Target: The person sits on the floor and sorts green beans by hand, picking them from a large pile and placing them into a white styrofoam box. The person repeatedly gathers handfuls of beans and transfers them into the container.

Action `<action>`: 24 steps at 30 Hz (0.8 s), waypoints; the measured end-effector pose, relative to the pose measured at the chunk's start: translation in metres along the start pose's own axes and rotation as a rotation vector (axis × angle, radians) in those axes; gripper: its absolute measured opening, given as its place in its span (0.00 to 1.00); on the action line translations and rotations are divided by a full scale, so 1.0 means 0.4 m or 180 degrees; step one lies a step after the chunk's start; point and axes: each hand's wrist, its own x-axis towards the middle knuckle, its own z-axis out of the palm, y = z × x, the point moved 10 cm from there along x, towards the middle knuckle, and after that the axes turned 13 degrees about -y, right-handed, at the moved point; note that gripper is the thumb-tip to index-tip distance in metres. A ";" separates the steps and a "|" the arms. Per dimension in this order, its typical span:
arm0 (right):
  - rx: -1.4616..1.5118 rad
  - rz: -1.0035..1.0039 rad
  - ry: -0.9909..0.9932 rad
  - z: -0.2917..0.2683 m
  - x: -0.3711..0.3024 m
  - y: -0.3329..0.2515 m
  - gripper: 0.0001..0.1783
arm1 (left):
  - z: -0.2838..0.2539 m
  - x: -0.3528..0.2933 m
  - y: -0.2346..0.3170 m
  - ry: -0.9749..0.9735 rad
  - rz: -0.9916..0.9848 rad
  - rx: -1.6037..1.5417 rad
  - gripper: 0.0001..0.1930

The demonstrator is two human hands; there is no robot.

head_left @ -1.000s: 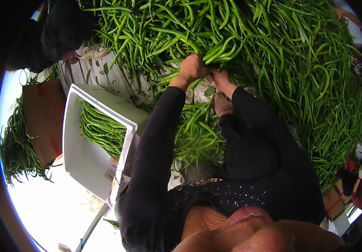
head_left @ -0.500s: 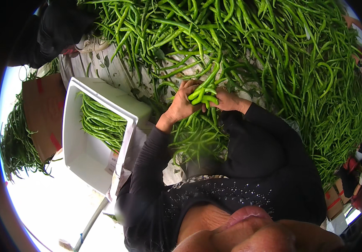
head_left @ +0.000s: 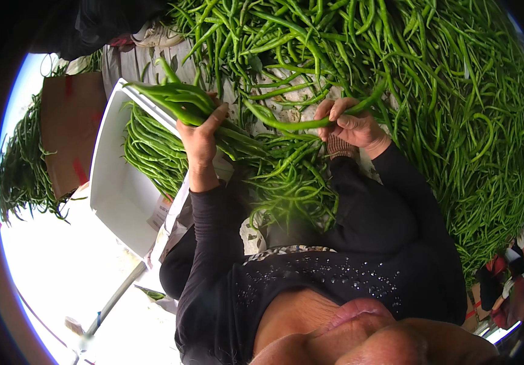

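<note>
My left hand is wrapped round a bunch of long green chili peppers, raised beside the rim of a white foam box. The bunch's tips point toward the box and its other end trails to the right. In my right hand a single long green chili pepper is pinched, lying roughly level. Below and between my hands a small heap of chili peppers rests by my bent leg. Inside the tilted box more chili peppers lie lined up side by side.
A large pile of loose chili peppers spreads ahead and to the right over a pale sheet. At the left stands a brown cardboard box beside more peppers. Another person's shoe is at the upper left.
My hands have parted. The left has moved left to the box with the bunch of chili peppers; the right has shifted slightly right and now holds one pepper.
</note>
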 end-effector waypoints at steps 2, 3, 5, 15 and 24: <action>-0.0588 -0.0111 0.0205 -0.014 0.014 -0.035 0.10 | -0.058 -0.016 0.018 0.0304 0.0114 -0.0240 0.17; -0.0754 -0.0144 0.0285 -0.014 0.026 -0.044 0.10 | -0.081 -0.027 0.043 0.0407 0.0211 -0.0119 0.17; -0.1648 -0.0123 0.0419 0.009 0.048 -0.067 0.12 | -0.087 -0.043 0.073 0.0203 0.0232 -0.0427 0.19; -0.5223 0.0229 -0.0783 0.143 0.180 0.045 0.28 | 0.230 -0.095 -0.166 -0.1102 -0.1304 -0.3052 0.22; -0.3547 0.1045 -0.0570 0.083 0.155 0.105 0.47 | 0.195 -0.038 -0.163 -0.0964 -0.1144 -0.3674 0.17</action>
